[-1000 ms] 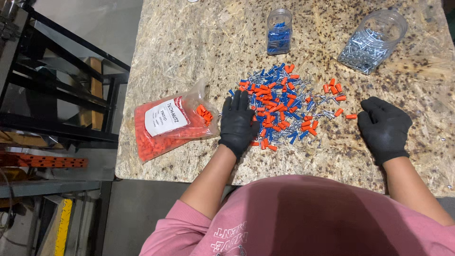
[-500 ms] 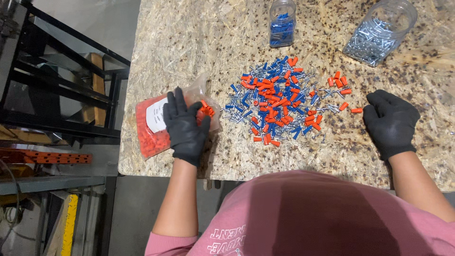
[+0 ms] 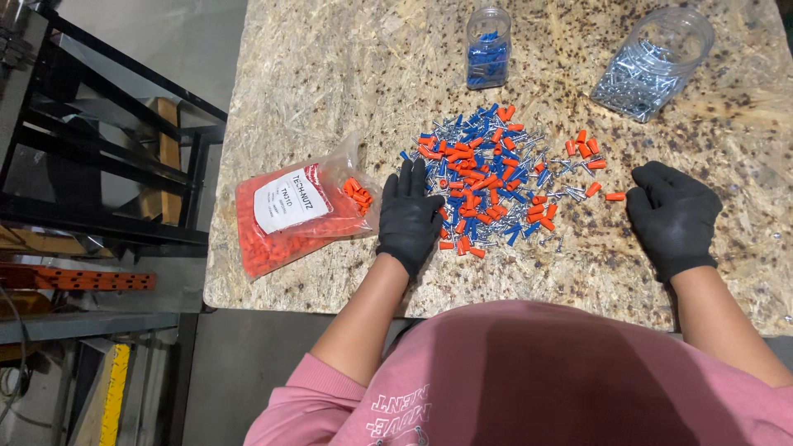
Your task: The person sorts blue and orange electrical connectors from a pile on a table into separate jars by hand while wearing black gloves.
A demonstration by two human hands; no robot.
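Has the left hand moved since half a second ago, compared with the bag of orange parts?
Yes. The left hand moved rightward off the bag of orange parts; it now lies flat at the left edge of the mixed pile.

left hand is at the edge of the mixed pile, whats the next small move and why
Probably pinch up a few orange caps with the left hand: it lies flat and empty at the pile's left edge, orange pieces by its fingertips, and the open bag of matching orange caps sits just left of it.

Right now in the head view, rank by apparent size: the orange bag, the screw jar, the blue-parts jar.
1. orange bag, clearly largest.
2. screw jar, lying tilted.
3. blue-parts jar, smallest, though partly cut off at the top edge.
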